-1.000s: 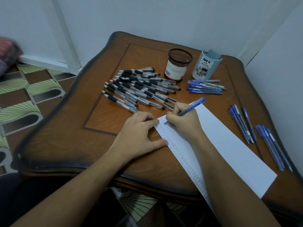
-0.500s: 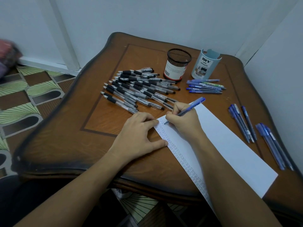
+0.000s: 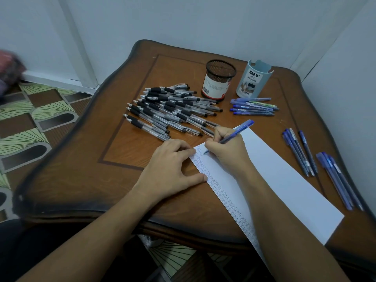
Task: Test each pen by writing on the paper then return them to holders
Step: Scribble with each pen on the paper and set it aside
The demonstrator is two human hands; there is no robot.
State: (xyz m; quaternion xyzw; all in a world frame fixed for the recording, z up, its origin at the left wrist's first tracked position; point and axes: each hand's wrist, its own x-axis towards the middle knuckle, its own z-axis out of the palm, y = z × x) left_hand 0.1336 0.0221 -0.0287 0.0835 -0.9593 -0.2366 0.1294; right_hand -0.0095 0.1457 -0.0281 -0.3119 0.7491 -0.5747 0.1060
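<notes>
Nothing shifted | right hand [image 3: 225, 153] grips blue pen [image 3: 241, 130] | left hand [image 3: 168, 169] presses paper [image 3: 284, 180] | black pens [image 3: 168, 110] beside

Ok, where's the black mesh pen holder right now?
In the head view, the black mesh holder stands upright toward the far edge of the table, just left of the pale blue DIY organizer and beyond the black pens.

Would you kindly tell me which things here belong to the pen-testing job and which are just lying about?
Job: blue pen in the right hand, paper touched by the left hand, black pens, loose blue pens, mesh holder, pale organizer.
Lying about: reddish bundle on the floor, blurred.
</notes>
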